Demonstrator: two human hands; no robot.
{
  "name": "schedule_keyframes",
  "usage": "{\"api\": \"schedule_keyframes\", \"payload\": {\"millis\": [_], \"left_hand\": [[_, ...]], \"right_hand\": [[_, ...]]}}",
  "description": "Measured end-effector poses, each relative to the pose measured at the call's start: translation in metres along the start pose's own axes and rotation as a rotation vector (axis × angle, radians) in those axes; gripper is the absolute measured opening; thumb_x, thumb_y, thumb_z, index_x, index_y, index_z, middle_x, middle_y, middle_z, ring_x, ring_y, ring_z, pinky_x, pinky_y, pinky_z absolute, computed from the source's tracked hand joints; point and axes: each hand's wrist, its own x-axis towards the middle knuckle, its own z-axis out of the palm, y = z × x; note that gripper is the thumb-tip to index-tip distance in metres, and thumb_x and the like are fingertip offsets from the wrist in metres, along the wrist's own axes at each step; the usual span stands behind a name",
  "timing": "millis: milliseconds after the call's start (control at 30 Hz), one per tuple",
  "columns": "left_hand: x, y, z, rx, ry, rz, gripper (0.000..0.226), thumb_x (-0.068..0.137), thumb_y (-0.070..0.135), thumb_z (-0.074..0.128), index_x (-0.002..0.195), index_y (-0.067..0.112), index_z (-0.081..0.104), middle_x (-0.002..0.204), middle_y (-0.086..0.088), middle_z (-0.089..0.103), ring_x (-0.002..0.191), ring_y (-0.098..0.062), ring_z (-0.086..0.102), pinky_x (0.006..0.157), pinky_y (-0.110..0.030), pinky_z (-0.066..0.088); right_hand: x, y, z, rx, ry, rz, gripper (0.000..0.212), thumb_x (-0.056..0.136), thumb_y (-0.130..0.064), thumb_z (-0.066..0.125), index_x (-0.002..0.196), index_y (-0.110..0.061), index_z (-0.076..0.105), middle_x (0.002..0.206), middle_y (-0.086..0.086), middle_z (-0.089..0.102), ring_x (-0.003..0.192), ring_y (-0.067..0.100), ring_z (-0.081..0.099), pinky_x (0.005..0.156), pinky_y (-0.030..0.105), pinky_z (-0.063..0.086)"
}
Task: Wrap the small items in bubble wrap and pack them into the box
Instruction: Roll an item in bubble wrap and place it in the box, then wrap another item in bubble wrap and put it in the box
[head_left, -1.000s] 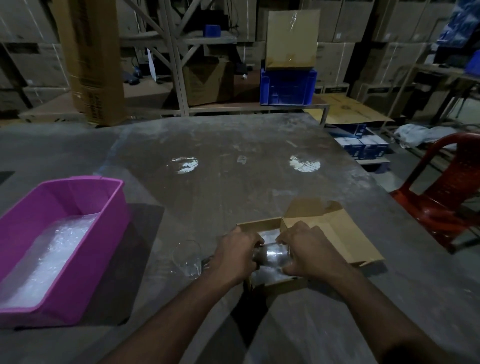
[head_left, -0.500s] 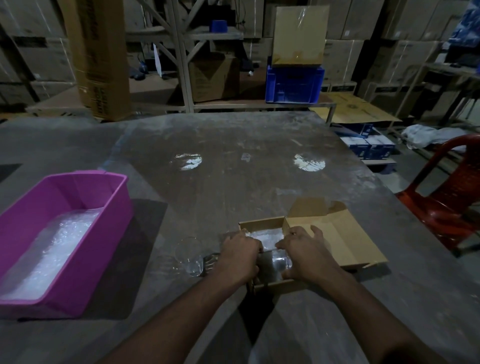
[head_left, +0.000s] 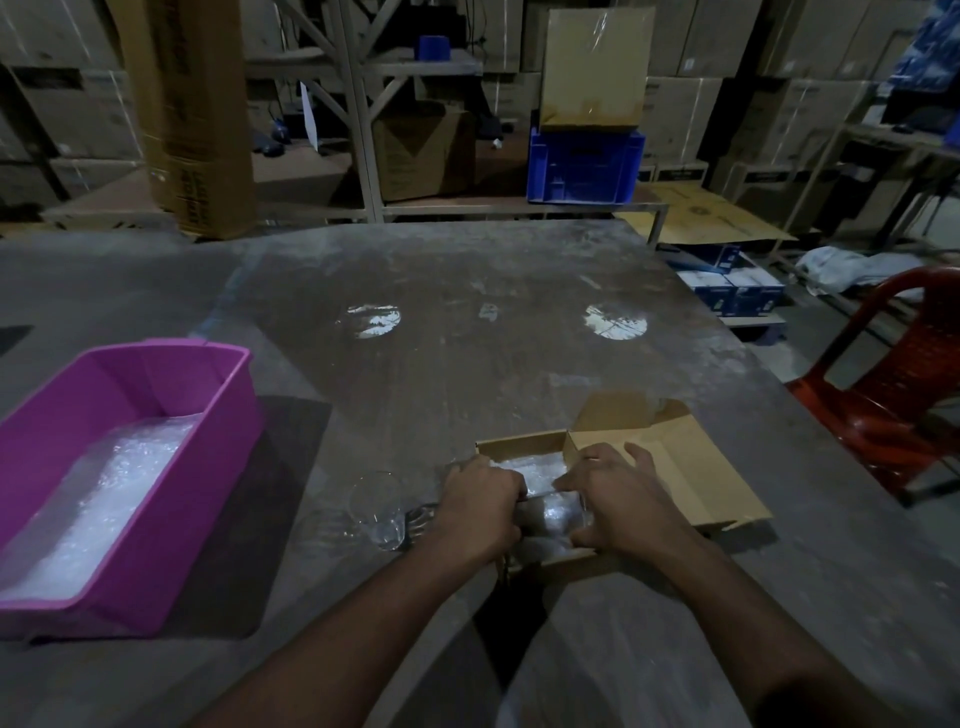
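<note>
A small open cardboard box (head_left: 696, 483) lies near the table's front edge, its lid folded out to the right. Inside it sits a bubble-wrapped item (head_left: 550, 512), low between my hands. My left hand (head_left: 480, 506) grips its left end with curled fingers. My right hand (head_left: 623, 499) holds its right end, thumb toward the wrap, other fingers spread over the box's inner flap. More bubble wrap (head_left: 540, 467) shows behind the item in the box. A clear unwrapped drinking glass (head_left: 376, 506) lies on the table just left of my left hand.
A pink plastic bin (head_left: 218, 415) with bubble wrap sheets (head_left: 109, 493) stands at the left. A red plastic chair (head_left: 893, 384) is beside the table's right edge. Shelving, cardboard cartons and a blue crate (head_left: 584, 163) stand behind the table.
Both hands have lowered the wrapped item from just above the box down into it. My right hand's fingers have spread out over the box flap.
</note>
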Motion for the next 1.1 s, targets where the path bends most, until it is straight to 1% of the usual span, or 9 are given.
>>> {"api": "schedule_keyframes", "payload": {"millis": [67, 133, 300, 567, 700, 800, 867, 1000, 1100], "left_hand": [[-0.0010, 0.0006, 0.0010, 0.005, 0.002, 0.005, 0.037, 0.076, 0.031, 0.074, 0.112, 0.026, 0.071, 0.108, 0.001, 0.070, 0.114, -0.025, 0.054, 0.095, -0.037, 0.044], [-0.0024, 0.0016, 0.0038, -0.002, -0.021, -0.004, 0.033, 0.077, 0.029, 0.074, 0.110, 0.025, 0.071, 0.110, 0.000, 0.069, 0.115, -0.025, 0.054, 0.096, -0.039, 0.044], [-0.0036, 0.0050, 0.0053, 0.016, -0.054, -0.029, 0.034, 0.082, 0.028, 0.075, 0.115, 0.023, 0.070, 0.116, -0.004, 0.068, 0.118, -0.026, 0.054, 0.098, -0.040, 0.042], [-0.0043, 0.0073, 0.0058, 0.037, -0.043, -0.039, 0.032, 0.083, 0.027, 0.073, 0.115, 0.023, 0.071, 0.115, -0.004, 0.068, 0.118, -0.027, 0.054, 0.098, -0.040, 0.041], [-0.0046, 0.0042, 0.0041, -0.011, -0.023, -0.024, 0.033, 0.081, 0.027, 0.074, 0.114, 0.026, 0.072, 0.113, 0.000, 0.069, 0.117, -0.025, 0.053, 0.098, -0.039, 0.040], [-0.0041, 0.0029, 0.0010, -0.033, 0.021, -0.009, 0.036, 0.079, 0.031, 0.075, 0.115, 0.028, 0.072, 0.111, 0.001, 0.070, 0.116, -0.024, 0.053, 0.097, -0.039, 0.041], [-0.0048, 0.0048, 0.0012, -0.026, 0.022, -0.010, 0.032, 0.079, 0.031, 0.074, 0.110, 0.028, 0.073, 0.108, 0.001, 0.070, 0.115, -0.024, 0.053, 0.097, -0.040, 0.041], [-0.0077, 0.0083, 0.0037, -0.001, -0.034, -0.028, 0.028, 0.082, 0.027, 0.074, 0.110, 0.026, 0.072, 0.114, -0.002, 0.068, 0.118, -0.025, 0.054, 0.097, -0.042, 0.041], [-0.0079, 0.0084, 0.0052, 0.041, -0.018, -0.028, 0.028, 0.083, 0.025, 0.074, 0.110, 0.024, 0.071, 0.115, -0.004, 0.068, 0.119, -0.026, 0.055, 0.097, -0.040, 0.041]], "right_hand": [[-0.0004, 0.0000, -0.0008, 0.007, -0.008, -0.001, 0.065, 0.078, -0.048, 0.076, 0.138, -0.034, 0.055, 0.144, -0.007, 0.053, 0.144, 0.014, 0.029, 0.118, 0.052, 0.012], [-0.0007, -0.0022, 0.0008, 0.009, -0.023, -0.006, 0.064, 0.078, -0.045, 0.076, 0.137, -0.034, 0.056, 0.143, -0.007, 0.054, 0.143, 0.014, 0.030, 0.118, 0.053, 0.012], [0.0030, -0.0044, 0.0047, 0.005, -0.046, -0.006, 0.063, 0.076, -0.044, 0.079, 0.135, -0.035, 0.058, 0.142, -0.007, 0.056, 0.145, 0.015, 0.029, 0.118, 0.056, 0.011], [0.0044, -0.0054, 0.0059, -0.018, -0.052, 0.000, 0.060, 0.077, -0.043, 0.078, 0.133, -0.035, 0.059, 0.143, -0.004, 0.055, 0.145, 0.016, 0.028, 0.118, 0.058, 0.010], [0.0016, -0.0034, 0.0032, -0.063, -0.027, -0.014, 0.061, 0.077, -0.046, 0.077, 0.135, -0.035, 0.058, 0.142, -0.006, 0.056, 0.144, 0.016, 0.030, 0.118, 0.056, 0.014], [-0.0008, 0.0018, -0.0016, -0.059, -0.024, -0.005, 0.064, 0.076, -0.050, 0.078, 0.136, -0.036, 0.057, 0.144, -0.007, 0.055, 0.146, 0.015, 0.028, 0.118, 0.055, 0.014], [-0.0013, 0.0030, -0.0028, -0.062, -0.041, -0.007, 0.064, 0.076, -0.048, 0.078, 0.136, -0.037, 0.056, 0.145, -0.008, 0.054, 0.148, 0.015, 0.025, 0.118, 0.056, 0.013], [0.0002, -0.0013, 0.0016, -0.039, -0.068, 0.007, 0.062, 0.078, -0.044, 0.077, 0.136, -0.036, 0.057, 0.144, -0.007, 0.055, 0.148, 0.014, 0.024, 0.118, 0.056, 0.011], [0.0025, -0.0034, 0.0030, -0.034, -0.082, 0.015, 0.063, 0.076, -0.044, 0.078, 0.135, -0.035, 0.058, 0.142, -0.008, 0.057, 0.149, 0.014, 0.022, 0.117, 0.058, 0.010]]}}
